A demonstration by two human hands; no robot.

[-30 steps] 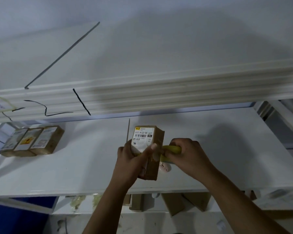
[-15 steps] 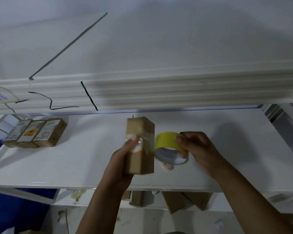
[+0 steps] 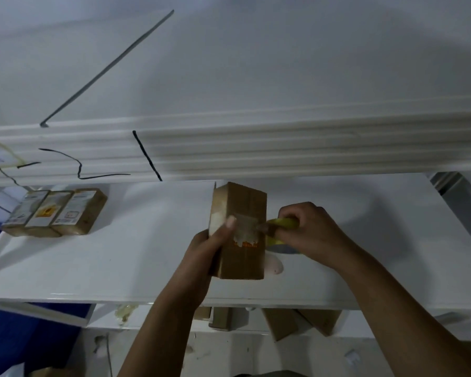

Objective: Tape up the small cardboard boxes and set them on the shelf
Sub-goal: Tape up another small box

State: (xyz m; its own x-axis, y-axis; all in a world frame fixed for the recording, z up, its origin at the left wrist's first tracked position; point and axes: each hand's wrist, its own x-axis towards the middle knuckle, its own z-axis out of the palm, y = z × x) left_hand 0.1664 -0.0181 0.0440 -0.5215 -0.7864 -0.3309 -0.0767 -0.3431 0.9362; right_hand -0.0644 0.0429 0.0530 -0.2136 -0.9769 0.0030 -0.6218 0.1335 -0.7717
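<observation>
A small brown cardboard box [image 3: 245,257] stands upright above the white shelf [image 3: 120,262], gripped from the left by my left hand [image 3: 207,254], thumb pressed on a strip of clear tape across its front. My right hand [image 3: 307,229] holds the yellow tape roll [image 3: 282,227] tight against the box's right edge; most of the roll is hidden by the fingers. Three taped boxes [image 3: 55,213] with white labels lie side by side at the shelf's far left.
A thick white upper shelf edge [image 3: 256,148] with black scribbled lines hangs just above the work area. Several more brown boxes [image 3: 283,322] lie on the lower level under the shelf. A small pale object [image 3: 273,265] lies on the shelf behind the held box.
The box has been turned so a plain brown side with tape faces me instead of the barcode label. The tape roll moved away, then back against the box's right edge.
</observation>
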